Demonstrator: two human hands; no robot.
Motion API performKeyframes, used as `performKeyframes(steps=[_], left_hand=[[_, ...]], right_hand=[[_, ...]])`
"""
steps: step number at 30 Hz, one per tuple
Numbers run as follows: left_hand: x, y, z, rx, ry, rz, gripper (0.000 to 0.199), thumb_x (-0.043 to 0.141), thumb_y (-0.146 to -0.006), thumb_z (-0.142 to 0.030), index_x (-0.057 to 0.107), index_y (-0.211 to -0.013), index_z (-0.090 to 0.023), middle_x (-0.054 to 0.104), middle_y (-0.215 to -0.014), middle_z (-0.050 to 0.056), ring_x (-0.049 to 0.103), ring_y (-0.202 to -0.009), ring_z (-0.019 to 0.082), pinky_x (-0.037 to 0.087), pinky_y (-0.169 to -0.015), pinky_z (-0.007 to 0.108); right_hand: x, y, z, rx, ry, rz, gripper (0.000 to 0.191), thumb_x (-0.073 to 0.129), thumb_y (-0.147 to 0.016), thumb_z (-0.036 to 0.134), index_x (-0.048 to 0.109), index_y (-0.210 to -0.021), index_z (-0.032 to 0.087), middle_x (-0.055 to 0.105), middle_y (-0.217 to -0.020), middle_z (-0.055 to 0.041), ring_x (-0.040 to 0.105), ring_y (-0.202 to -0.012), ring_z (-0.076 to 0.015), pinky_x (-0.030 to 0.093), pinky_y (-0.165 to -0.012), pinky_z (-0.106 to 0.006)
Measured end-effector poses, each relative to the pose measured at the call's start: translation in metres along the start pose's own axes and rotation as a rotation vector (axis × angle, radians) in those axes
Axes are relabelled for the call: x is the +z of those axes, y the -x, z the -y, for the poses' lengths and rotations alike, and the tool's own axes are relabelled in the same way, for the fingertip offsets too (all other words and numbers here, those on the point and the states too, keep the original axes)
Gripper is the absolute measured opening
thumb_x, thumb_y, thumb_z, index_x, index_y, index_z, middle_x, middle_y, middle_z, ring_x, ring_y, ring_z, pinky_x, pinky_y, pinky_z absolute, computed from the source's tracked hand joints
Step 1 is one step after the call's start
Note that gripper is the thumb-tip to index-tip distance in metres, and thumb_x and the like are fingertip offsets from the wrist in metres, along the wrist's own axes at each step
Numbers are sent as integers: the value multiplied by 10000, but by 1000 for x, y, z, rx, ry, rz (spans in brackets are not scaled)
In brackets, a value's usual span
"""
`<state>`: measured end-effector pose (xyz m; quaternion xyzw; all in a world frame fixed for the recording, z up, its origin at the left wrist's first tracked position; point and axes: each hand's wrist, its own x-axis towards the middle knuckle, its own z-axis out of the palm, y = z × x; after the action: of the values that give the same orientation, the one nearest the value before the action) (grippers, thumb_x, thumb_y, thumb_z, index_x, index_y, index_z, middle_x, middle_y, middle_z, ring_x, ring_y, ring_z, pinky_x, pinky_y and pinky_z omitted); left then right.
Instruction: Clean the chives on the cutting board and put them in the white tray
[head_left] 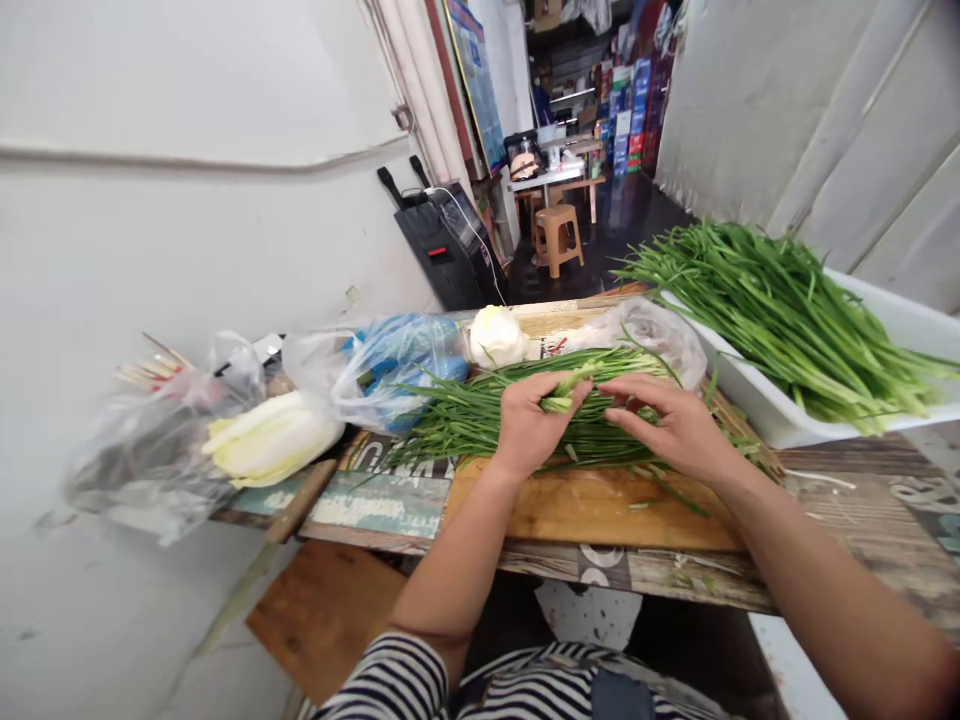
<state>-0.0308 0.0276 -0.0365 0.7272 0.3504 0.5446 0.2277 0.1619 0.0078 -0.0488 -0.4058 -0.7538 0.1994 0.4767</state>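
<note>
A small bunch of garlic chives is wrapped in my left hand, pale stalk ends pointing to the right. My right hand hovers just beside those ends, its thumb and fingers apart with nothing visible between them. Under both hands lies a loose pile of chives, long green leaves spreading left across a wooden cutting board. Bits of leaf and stalk are scattered on the board.
At right, a white plastic tub is heaped with more chives. Along the left stand a peeled white onion-like vegetable, plastic bags, a napa cabbage and a wooden-handled knife jutting past the table edge.
</note>
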Motion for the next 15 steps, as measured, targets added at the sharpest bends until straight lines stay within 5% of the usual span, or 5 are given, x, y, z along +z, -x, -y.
performKeyframes(steps=[7, 15], left_hand=[[0, -1, 0, 4, 22, 32, 160, 720, -835, -305, 766, -832, -151, 725, -761, 18, 626, -662, 101, 503, -644, 204], [2, -3, 1, -19, 63, 48, 144, 712, -834, -285, 762, -829, -151, 744, -850, 35, 673, -784, 128, 537, -761, 238]], right_hand=[[32, 5, 4, 11, -32, -16, 237, 610, -893, 321, 707, -1066, 192, 732, -959, -67, 652, -761, -177, 515, -656, -293], [30, 3, 2, 43, -68, -207, 181, 569, -895, 283, 726, -874, 193, 712, -810, -41, 636, -726, -163, 499, -677, -287]])
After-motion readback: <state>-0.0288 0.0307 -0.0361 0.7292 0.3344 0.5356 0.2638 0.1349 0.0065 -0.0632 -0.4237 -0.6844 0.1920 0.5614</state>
